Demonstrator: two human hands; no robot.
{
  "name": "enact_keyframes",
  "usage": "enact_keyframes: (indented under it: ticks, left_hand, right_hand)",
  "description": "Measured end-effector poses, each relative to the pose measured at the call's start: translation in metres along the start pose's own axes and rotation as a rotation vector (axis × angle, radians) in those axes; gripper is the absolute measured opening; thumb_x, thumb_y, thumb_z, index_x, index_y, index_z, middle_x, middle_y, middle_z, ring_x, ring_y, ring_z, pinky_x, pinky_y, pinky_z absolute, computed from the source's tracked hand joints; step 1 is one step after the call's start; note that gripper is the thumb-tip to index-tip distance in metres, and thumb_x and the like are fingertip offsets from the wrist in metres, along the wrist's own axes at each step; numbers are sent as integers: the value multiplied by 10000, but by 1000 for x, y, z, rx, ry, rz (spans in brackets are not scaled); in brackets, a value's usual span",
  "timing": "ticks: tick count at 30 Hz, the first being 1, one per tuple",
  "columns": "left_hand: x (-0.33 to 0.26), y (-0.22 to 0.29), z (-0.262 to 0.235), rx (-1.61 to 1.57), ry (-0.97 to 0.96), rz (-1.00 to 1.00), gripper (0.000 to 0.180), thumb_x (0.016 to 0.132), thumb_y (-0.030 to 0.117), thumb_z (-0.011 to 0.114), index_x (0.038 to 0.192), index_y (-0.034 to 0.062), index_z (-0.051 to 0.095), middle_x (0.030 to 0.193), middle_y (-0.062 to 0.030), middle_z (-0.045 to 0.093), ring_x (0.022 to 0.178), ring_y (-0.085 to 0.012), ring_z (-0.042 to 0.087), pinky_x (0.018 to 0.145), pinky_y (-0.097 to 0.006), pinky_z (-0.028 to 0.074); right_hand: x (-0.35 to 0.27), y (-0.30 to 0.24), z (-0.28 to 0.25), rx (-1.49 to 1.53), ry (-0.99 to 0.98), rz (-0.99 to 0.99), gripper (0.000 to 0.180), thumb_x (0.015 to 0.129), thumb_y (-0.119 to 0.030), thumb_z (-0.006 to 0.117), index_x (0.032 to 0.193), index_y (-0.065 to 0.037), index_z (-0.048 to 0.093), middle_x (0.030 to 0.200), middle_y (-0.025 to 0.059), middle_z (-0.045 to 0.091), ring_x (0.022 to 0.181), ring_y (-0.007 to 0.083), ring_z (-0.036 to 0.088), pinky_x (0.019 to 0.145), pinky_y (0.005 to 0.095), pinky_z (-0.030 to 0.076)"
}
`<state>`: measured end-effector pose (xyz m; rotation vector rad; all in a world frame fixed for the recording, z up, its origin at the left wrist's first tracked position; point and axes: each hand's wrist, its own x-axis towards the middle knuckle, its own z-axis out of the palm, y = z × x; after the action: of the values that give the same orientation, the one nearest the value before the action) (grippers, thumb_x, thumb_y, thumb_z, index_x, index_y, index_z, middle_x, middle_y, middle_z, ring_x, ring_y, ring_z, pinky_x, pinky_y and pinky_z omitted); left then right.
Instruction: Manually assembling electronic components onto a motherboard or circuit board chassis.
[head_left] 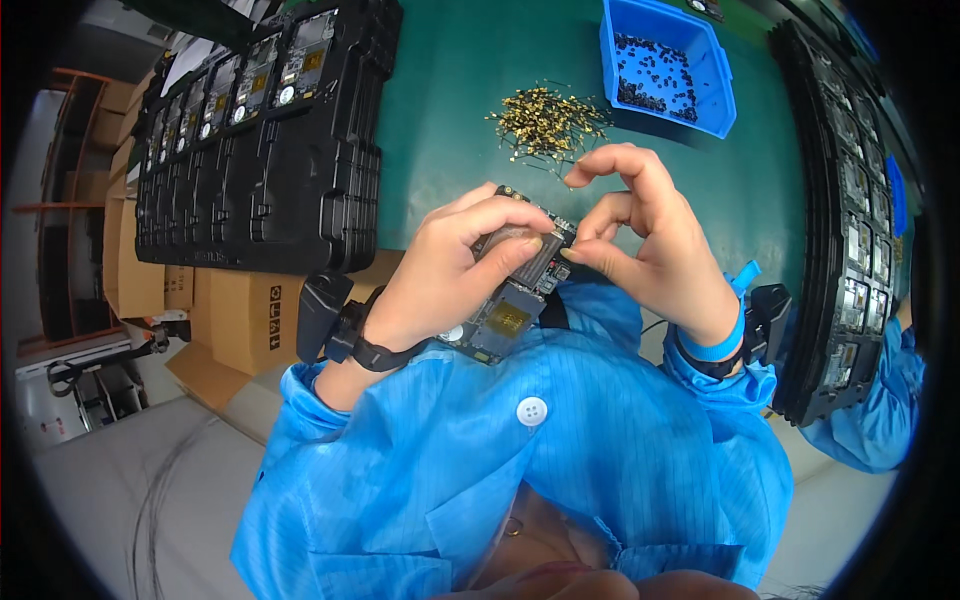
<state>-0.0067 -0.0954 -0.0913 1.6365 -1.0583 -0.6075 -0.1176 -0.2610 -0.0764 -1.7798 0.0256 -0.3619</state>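
My left hand [462, 262] grips a dark circuit board [512, 318] by its sides, thumb across a dark block on its upper half. The board is tilted in front of my chest and has a gold-coloured square on its lower part. At the board's right edge, the thumb and a finger of my right hand [655, 225] are pinched together, with the index finger arched above them. Whatever small thing they hold cannot be made out. Just beyond my hands, a pile of small gold-tipped parts with thin dark leads [545, 122] lies on the green table [440, 130].
A blue bin [722, 90] with small black pieces stands at the far right. Stacked black trays [330, 190] holding circuit boards are on the left, more trays [815, 230] on the right. Cardboard boxes [235, 315] sit at left; another person's blue sleeve [870, 420] shows at right.
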Motion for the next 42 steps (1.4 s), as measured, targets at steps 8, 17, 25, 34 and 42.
enact_keyframes:
  ticks: [8, 17, 25, 34, 42]
  left_hand:
    - [0, 3, -2, 136, -27, 81, 144, 821, 135, 560, 930, 60, 616, 727, -82, 498, 646, -191, 493, 577, -282, 401]
    - [3, 0, 1, 163, -32, 111, 113, 786, 104, 594, 879, 58, 638, 697, -83, 507, 636, -213, 508, 558, -304, 398]
    - [1, -2, 4, 106, 79, 102, 96, 767, 67, 610, 848, 34, 650, 723, -87, 592, 634, -189, 533, 571, -281, 413]
    - [1, 0, 10, 18, 309, 96, 92, 781, 79, 618, 851, 33, 656, 764, -74, 648, 644, -151, 527, 578, -258, 413]
    - [2, -4, 18, 128, 348, 204, 104, 771, 73, 627, 862, 30, 653, 746, -86, 625, 615, -151, 515, 529, -250, 405]
  right_hand:
    - [5, -14, -5, -183, -197, 28, 574, 651, 96, 623, 1168, -20, 403, 1009, 117, 514, 682, 163, 595, 609, 279, 470]
    - [7, -13, -1, -307, -193, -116, 737, 614, 126, 626, 1278, -67, 371, 1021, 96, 503, 641, 114, 533, 579, 236, 427]
    - [14, -12, -3, -413, -50, -205, 646, 615, 90, 645, 1212, -46, 441, 1022, 91, 510, 701, 128, 543, 636, 243, 424]
    - [1, 31, 21, 11, 234, -99, 267, 662, -54, 704, 907, -21, 603, 911, 71, 547, 819, 165, 528, 723, 268, 426]
    - [0, 37, 34, 125, 330, -153, 151, 679, -19, 680, 808, -22, 603, 919, 80, 541, 872, 176, 517, 754, 273, 415]
